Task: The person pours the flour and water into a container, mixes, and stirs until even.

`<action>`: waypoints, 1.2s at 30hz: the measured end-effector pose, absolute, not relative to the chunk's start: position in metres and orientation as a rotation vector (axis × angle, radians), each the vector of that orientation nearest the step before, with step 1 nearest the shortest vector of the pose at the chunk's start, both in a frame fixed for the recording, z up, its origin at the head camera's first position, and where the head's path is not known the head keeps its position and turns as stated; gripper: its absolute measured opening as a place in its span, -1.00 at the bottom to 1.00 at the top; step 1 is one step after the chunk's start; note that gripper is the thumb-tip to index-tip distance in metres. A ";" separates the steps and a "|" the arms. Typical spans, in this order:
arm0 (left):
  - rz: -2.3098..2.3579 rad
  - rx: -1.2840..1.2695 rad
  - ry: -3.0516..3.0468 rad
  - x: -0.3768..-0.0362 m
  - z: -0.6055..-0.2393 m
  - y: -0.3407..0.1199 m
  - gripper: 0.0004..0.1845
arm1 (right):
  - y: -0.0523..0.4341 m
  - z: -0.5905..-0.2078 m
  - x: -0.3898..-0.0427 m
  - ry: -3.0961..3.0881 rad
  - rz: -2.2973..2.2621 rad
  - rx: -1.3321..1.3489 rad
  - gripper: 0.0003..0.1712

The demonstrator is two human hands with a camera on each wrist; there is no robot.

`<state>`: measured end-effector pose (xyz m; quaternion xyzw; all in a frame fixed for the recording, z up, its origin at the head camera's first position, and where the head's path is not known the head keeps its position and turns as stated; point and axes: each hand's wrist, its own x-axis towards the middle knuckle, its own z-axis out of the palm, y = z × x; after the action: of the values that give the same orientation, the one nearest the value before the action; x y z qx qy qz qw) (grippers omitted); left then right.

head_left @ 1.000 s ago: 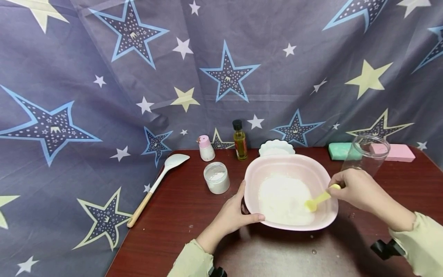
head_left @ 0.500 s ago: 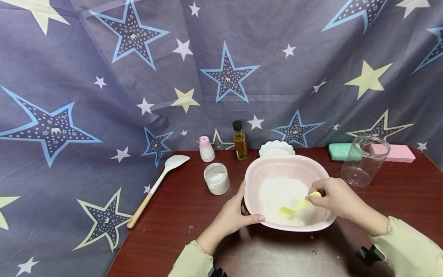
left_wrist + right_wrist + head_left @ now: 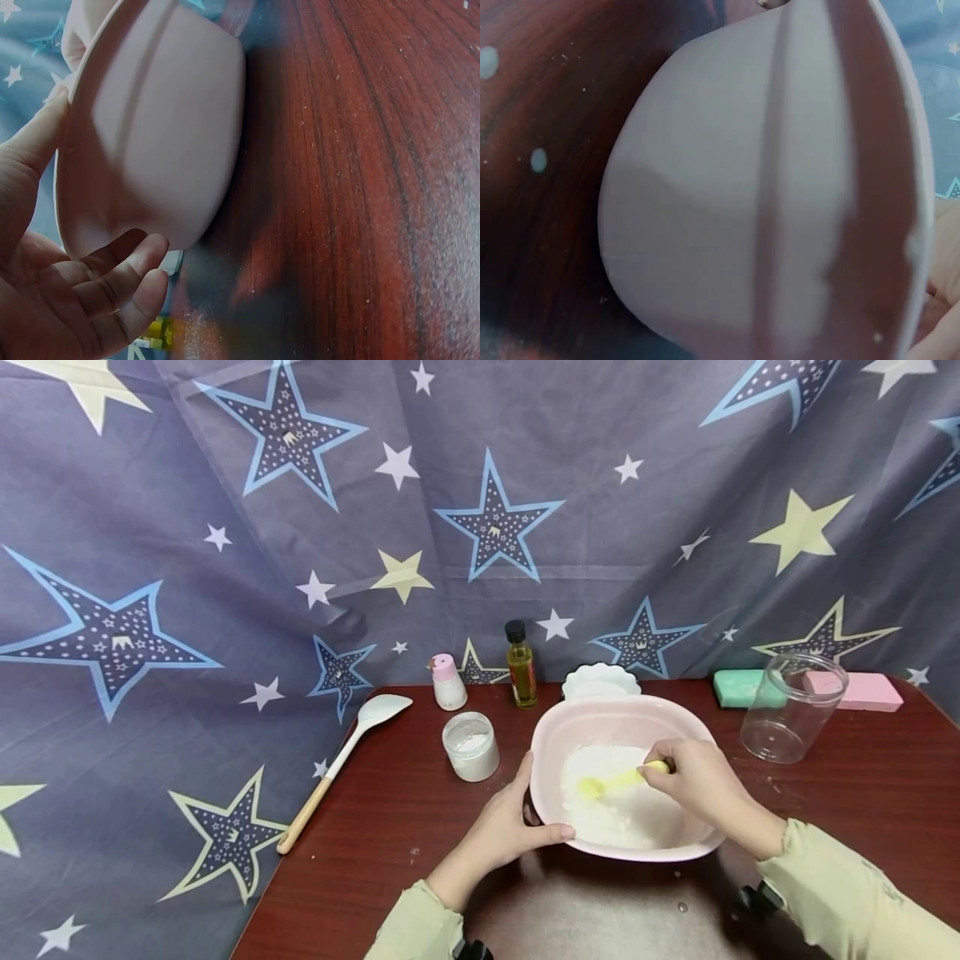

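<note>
Dark wood table: pink bowl steadied by left hand, rim gripped; yellow spoon pinched by right hand, white powder mid-stir, looks unmixed.

Pink bowl (white powder inside) sits on the table; yellow spoon lies tilted over it.

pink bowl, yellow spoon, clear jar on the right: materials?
Pink bowl: probably plastic, matte to satin; thin rim and moulded ridge on its underside in the wrist views. Yellow spoon: likely plastic, one-piece, uniform colour. Clear jar: see-through, thin-walled, so plastic seems likelier than glass, but not certain.
</note>
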<state>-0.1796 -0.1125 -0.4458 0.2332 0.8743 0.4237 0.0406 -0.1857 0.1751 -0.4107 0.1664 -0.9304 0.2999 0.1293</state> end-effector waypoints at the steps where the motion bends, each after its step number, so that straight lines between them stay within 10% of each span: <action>1: 1.297 0.708 2.677 -0.180 -0.446 -0.112 0.23 | 0.176 -0.410 -0.187 -2.709 0.854 0.463 -0.76; 36: 1.311 0.677 2.654 -0.181 -0.448 -0.113 0.26 | 0.221 -0.370 -0.173 -2.806 0.479 0.483 -0.74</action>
<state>-0.1808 -0.1131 -0.4480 0.2225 0.8728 0.4311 0.0526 -0.1728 0.2214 -0.3699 0.1660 -0.9640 0.1646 0.1265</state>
